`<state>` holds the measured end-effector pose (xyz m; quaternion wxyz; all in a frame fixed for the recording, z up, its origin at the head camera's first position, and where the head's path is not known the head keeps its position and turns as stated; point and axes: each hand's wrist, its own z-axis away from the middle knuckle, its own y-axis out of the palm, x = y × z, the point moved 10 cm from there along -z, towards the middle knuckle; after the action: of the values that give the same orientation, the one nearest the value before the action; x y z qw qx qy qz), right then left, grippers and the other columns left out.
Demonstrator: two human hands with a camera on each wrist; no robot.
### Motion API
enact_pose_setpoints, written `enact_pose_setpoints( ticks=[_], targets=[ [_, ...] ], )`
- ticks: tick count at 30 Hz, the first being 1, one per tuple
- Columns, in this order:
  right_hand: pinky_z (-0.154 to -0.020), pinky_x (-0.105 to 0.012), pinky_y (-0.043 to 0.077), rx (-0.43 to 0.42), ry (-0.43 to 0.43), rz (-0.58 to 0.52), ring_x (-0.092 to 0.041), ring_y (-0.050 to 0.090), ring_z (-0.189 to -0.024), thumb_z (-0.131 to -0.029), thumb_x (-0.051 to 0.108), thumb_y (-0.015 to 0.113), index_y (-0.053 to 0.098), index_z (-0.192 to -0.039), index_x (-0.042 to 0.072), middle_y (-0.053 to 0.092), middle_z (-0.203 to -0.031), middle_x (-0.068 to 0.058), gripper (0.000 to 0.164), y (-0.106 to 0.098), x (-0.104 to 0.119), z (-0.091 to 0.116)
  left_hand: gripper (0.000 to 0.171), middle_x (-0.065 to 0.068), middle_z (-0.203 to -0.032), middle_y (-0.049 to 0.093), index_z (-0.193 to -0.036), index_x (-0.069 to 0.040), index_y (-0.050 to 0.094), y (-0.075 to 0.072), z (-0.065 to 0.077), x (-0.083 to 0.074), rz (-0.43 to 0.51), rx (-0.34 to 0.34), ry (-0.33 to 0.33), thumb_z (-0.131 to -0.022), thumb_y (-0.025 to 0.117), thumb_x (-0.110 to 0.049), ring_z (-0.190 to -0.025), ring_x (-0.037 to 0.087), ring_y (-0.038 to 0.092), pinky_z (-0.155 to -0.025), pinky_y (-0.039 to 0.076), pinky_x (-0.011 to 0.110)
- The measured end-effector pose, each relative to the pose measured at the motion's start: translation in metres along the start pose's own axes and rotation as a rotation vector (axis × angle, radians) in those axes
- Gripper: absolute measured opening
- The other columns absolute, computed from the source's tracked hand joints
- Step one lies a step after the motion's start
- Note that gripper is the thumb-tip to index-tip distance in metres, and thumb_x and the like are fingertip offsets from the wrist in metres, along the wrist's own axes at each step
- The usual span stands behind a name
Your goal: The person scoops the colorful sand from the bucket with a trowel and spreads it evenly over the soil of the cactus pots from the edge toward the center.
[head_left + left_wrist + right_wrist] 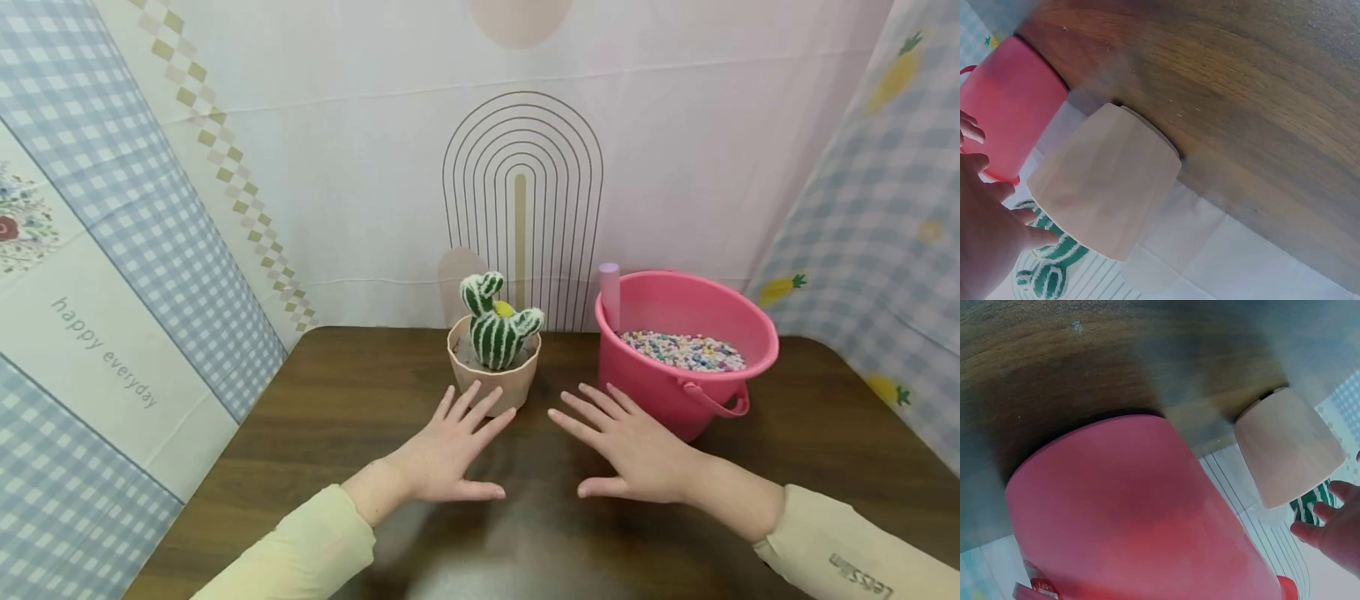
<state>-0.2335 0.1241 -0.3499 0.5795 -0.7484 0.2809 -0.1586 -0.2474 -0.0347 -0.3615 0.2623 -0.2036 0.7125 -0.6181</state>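
Both hands hover with fingers spread and nothing held. My left hand (447,450) is in front of a beige pot (498,387), its fingertips overlapping the pot's lower front in the head view. A knitted green and white cactus (497,337) with a yellow bloom stands in that pot, amid grey filling. To the right, my right hand (637,450) is in front of a pink bucket (645,383). Small multicoloured pebbles (686,351) lie in the bucket, and a pale purple stick-like handle (610,296) leans at its left inner wall.
The dark wooden table (360,392) bears the pot and bucket near its back edge. Behind it hangs a white cloth (360,208) printed with arches. Blue checked cloths flank both sides. The bucket's carrying handle (720,404) hangs down at the front right.
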Motion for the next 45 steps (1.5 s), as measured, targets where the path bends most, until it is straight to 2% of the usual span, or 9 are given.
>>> enact_pose_setpoints(
  ticks=[4, 7, 14, 20, 27, 31, 35, 39, 45],
  targets=[
    [-0.111, -0.064, 0.045, -0.011, 0.027, -0.041, -0.044, 0.053, -0.137, -0.099, 0.072, 0.047, 0.053, -0.152, 0.012, 0.060, -0.148, -0.017, 0.080, -0.007, -0.003, 0.001, 0.095, 0.024, -0.169, 0.029, -0.161, -0.006, 0.037, -0.003, -0.003, -0.001, -0.004, -0.028, 0.018, -0.089, 0.076, -0.054, -0.156, 0.052, 0.024, -0.122, 0.025, 0.074],
    [-0.104, -0.055, 0.053, -0.053, 0.037, -0.085, -0.033, 0.062, -0.125, -0.101, 0.068, 0.051, 0.065, -0.139, 0.011, 0.070, -0.133, -0.010, 0.070, -0.017, -0.004, 0.001, 0.097, 0.023, -0.168, 0.033, -0.160, -0.005, 0.038, -0.008, -0.007, -0.003, -0.026, -0.074, 0.037, -0.087, 0.078, -0.054, -0.155, 0.049, 0.028, -0.122, 0.029, 0.070],
    [-0.081, -0.036, 0.062, -0.274, 0.044, -0.239, -0.013, 0.070, -0.093, -0.102, 0.044, 0.065, 0.076, -0.112, 0.012, 0.076, -0.103, 0.002, 0.035, -0.058, -0.009, 0.006, 0.095, 0.023, -0.164, 0.041, -0.159, 0.000, 0.039, -0.022, -0.028, -0.010, 0.060, -0.179, 0.052, -0.088, 0.080, -0.049, -0.150, 0.047, 0.038, -0.123, 0.037, 0.060],
    [-0.083, -0.027, 0.061, -0.383, 0.196, -0.430, -0.007, 0.071, -0.094, -0.103, 0.020, 0.066, 0.077, -0.109, 0.008, 0.079, -0.101, -0.001, 0.018, -0.087, -0.034, 0.013, 0.086, 0.022, -0.162, 0.043, -0.159, 0.003, 0.037, -0.031, -0.053, -0.009, 0.355, -0.231, -0.034, -0.093, 0.079, -0.033, -0.149, 0.042, 0.042, -0.124, 0.038, 0.055],
    [-0.071, -0.014, 0.056, -0.522, 0.393, -0.658, 0.000, 0.066, -0.081, -0.110, 0.012, 0.048, 0.073, -0.107, -0.006, 0.072, -0.089, 0.015, 0.031, -0.114, -0.076, 0.022, 0.070, 0.022, -0.152, 0.054, -0.160, 0.000, 0.036, -0.033, -0.088, -0.011, 0.757, -0.274, -0.186, -0.102, 0.069, -0.023, -0.138, 0.036, 0.055, -0.114, 0.051, 0.047],
    [-0.069, -0.014, 0.057, -0.518, 0.523, -0.697, 0.001, 0.065, -0.081, -0.113, 0.021, 0.041, 0.070, -0.112, -0.009, 0.070, -0.089, 0.017, 0.042, -0.119, -0.099, 0.025, 0.068, 0.020, -0.152, 0.055, -0.161, -0.005, 0.037, -0.031, -0.106, -0.017, 0.843, -0.266, -0.239, -0.104, 0.065, -0.028, -0.136, 0.035, 0.058, -0.110, 0.054, 0.045],
    [-0.069, -0.014, 0.058, -0.475, 0.605, -0.708, 0.000, 0.065, -0.080, -0.114, 0.028, 0.037, 0.067, -0.119, -0.011, 0.071, -0.093, -0.001, 0.049, -0.120, -0.118, 0.025, 0.066, 0.018, -0.151, 0.057, -0.161, -0.006, 0.038, -0.027, -0.122, -0.015, 0.916, -0.275, -0.329, -0.105, 0.063, -0.032, -0.134, 0.034, 0.060, -0.109, 0.055, 0.044],
    [-0.070, -0.015, 0.058, -0.402, 0.691, -0.719, 0.002, 0.064, -0.081, -0.114, 0.034, 0.035, 0.063, -0.128, -0.011, 0.071, -0.104, -0.020, 0.055, -0.113, -0.135, 0.022, 0.066, 0.020, -0.146, 0.060, -0.159, -0.003, 0.039, -0.020, -0.138, -0.011, 1.068, -0.324, -0.422, -0.105, 0.064, -0.030, -0.128, 0.032, 0.064, -0.101, 0.060, 0.041],
    [-0.072, -0.015, 0.056, -0.318, 0.782, -0.718, -0.001, 0.063, -0.087, -0.113, 0.039, 0.034, 0.055, -0.140, -0.011, 0.067, -0.119, -0.031, 0.061, -0.100, -0.155, 0.015, 0.062, 0.022, -0.136, 0.063, -0.154, 0.000, 0.043, -0.010, -0.155, -0.011, 1.261, -0.405, -0.527, -0.103, 0.068, -0.025, -0.112, 0.034, 0.073, -0.094, 0.063, 0.040]
  ],
)
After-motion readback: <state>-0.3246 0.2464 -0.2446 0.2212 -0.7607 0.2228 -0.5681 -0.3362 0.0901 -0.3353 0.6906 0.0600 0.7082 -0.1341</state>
